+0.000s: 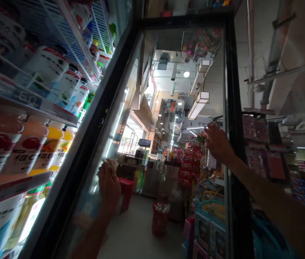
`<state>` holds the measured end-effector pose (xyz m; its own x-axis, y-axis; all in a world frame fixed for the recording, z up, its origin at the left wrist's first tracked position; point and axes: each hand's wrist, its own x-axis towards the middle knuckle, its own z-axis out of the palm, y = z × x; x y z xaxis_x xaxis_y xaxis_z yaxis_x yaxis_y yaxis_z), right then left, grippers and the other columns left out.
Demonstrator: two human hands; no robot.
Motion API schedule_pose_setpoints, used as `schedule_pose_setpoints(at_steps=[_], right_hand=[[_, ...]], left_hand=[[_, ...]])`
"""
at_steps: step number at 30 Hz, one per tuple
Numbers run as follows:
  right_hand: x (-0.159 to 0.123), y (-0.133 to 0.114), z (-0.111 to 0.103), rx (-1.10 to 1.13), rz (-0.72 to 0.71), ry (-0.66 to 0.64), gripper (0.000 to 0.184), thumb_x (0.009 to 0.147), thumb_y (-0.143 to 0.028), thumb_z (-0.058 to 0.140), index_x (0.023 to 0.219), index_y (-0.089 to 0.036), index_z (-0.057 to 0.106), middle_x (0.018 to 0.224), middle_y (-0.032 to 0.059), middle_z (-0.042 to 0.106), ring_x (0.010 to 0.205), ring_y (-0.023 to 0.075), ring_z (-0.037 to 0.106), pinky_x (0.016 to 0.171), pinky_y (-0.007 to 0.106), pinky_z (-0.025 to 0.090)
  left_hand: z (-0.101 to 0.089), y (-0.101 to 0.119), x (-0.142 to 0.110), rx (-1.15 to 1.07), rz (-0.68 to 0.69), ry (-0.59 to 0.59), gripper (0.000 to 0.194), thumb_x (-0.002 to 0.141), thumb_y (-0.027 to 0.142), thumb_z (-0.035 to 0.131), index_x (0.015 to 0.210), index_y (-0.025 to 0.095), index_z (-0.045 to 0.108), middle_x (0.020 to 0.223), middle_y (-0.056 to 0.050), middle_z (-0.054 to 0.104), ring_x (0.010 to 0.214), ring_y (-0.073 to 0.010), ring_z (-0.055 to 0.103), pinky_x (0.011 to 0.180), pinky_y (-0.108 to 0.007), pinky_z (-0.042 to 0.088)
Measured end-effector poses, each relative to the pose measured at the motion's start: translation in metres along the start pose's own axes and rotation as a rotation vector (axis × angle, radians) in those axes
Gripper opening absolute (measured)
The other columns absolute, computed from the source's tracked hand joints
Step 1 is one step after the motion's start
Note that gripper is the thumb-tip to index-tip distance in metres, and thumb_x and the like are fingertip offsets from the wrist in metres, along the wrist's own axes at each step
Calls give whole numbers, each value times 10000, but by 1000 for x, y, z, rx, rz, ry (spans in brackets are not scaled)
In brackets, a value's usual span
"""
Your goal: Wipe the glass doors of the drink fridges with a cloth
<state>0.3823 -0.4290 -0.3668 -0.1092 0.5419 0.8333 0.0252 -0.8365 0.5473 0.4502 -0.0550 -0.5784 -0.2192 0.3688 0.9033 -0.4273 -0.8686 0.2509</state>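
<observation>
A glass fridge door [168, 118] with a black frame stands swung open in front of me. My left hand [109, 185] is closed round a small pale wad [109, 164], maybe a cloth, and presses it on the lower left of the glass. My right hand [217, 142] lies flat with its fingers spread against the pane, beside the door's right frame [233, 144]. Through the glass I see the shop floor.
To the left are fridge shelves [28, 104] with white bottles and orange juice bottles [31, 151]. Seen through the glass are red bins [160, 219], stacked goods [190, 162] and a counter. Racks of packets [260, 147] hang at the right.
</observation>
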Motion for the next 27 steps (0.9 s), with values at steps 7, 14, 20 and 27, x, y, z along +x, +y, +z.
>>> schedule_pose_setpoints(at_steps=[7,14,20,27], right_hand=[[-29,-24,-18,75,-44,-14,423,883,-246,349,1296,-170,403,1384,114,411,1333,240,286,1037,481,317],[-64,-27,-65,20,-57,4,430,867,-229,380,1286,-139,422,1390,142,396,1344,235,262,1089,467,235],[-99,-114,-51,260,-72,-68,435,865,-203,359,1291,-125,406,1361,149,428,1328,231,298,1026,459,350],[-155,-85,-71,174,192,95,531,828,-283,459,1347,-222,365,1425,109,347,1331,287,282,1085,543,206]], left_hand=[[4,133,-84,-253,756,-351,476,847,196,417,1322,181,380,1414,-81,367,1337,-214,274,1062,-389,348],[-3,2,-12,-46,-37,5,488,889,157,290,1376,143,270,1433,-141,308,1350,-277,229,1073,-549,272],[-6,121,-80,-184,447,-324,576,841,82,325,1398,178,217,1461,-71,271,1372,-211,162,1097,-442,283],[-14,87,-65,-143,445,-294,560,853,138,357,1398,177,228,1445,-91,302,1366,-202,186,1094,-421,290]])
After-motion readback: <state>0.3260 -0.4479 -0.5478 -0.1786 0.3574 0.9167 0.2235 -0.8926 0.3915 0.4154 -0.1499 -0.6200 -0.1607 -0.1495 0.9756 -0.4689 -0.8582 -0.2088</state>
